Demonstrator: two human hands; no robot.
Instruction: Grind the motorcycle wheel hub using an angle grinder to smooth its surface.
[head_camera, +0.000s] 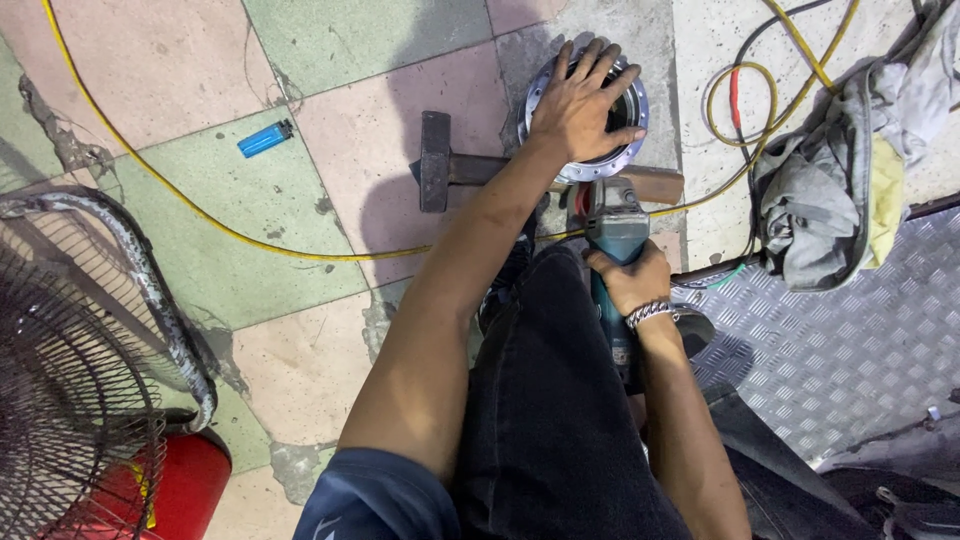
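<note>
cracked pink and green floor tiles (330, 250) carry the work. the left hand (580, 100) lies spread flat on a round metal flange (634, 105), pressing it to the floor; the right hand (632, 280) is closed around a teal angle grinder (612, 228) whose head sits at the flange's near rim. risk, as i judge it: the fingers lie near the disc, and a kick could skid the flange. a hammer (436, 160) touches its left side, yellow cable (180, 200) runs just behind the grinder, rags (830, 210) crowd the right; open floor lies left, past the blue lighter (265, 138).
</note>
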